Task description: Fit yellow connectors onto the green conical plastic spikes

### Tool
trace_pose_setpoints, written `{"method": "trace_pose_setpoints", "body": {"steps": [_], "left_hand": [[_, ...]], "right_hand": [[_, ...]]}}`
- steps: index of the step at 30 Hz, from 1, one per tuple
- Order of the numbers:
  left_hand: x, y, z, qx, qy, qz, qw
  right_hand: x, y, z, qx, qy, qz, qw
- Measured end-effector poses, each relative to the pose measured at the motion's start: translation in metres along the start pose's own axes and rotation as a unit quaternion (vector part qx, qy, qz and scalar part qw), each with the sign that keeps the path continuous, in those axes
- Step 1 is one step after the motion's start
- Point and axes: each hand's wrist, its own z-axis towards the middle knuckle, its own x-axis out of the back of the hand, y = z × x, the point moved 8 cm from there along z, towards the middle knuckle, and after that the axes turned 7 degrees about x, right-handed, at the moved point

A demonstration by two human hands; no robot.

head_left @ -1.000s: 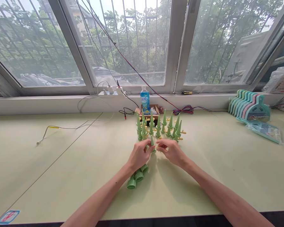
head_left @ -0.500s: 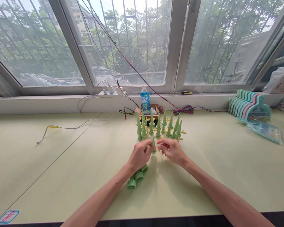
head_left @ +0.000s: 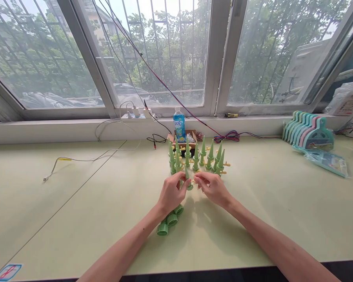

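My left hand [head_left: 171, 192] is closed around a green watering spike [head_left: 187, 174], whose cone points up and leans slightly left. At the side of this spike sits a small yellow valve [head_left: 193, 181]. My right hand [head_left: 212, 188] pinches the valve's outer end, its fingertips partly hiding it. Just beyond both hands stand several more green spikes [head_left: 196, 156] with yellow valves, tips upward. Under my left forearm and wrist lie three green spikes [head_left: 172, 220], their round threaded open ends facing me; the rest of them is hidden.
Behind the standing spikes are a small cardboard box [head_left: 191, 145] and a blue bottle [head_left: 179, 126]. Pastel hanger-like boards [head_left: 312, 131] stand at the right, a bagged one lying before them. A grey cable [head_left: 85, 159] crosses the left; bundled red-and-black wire [head_left: 231, 136] lies at the back.
The held spike rose a little upright, then tipped back left. My right fingertips shifted slightly around the yellow valve. The whole view has moved a little.
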Motion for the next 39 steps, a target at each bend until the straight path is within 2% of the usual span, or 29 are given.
{"method": "trace_pose_setpoints", "body": {"steps": [6,13,24,34,39], "left_hand": [[0.004,-0.004,0.002,0.034,0.011,-0.03,0.999],[-0.001,-0.002,0.0,0.026,-0.003,-0.054,0.998],[-0.007,0.0,-0.001,-0.012,-0.031,-0.062,0.998],[-0.011,0.016,-0.005,-0.061,-0.083,-0.093,0.99],[-0.01,0.013,-0.003,-0.04,-0.077,-0.115,0.99]], "right_hand": [[-0.001,-0.003,0.0,0.036,-0.012,0.007,0.999],[-0.005,0.001,-0.001,0.047,-0.024,-0.035,0.998],[-0.004,0.008,-0.003,-0.015,-0.006,0.024,1.0],[0.001,0.021,-0.003,-0.095,0.024,0.089,0.991],[0.004,0.022,-0.003,-0.095,0.047,0.099,0.989]]}}
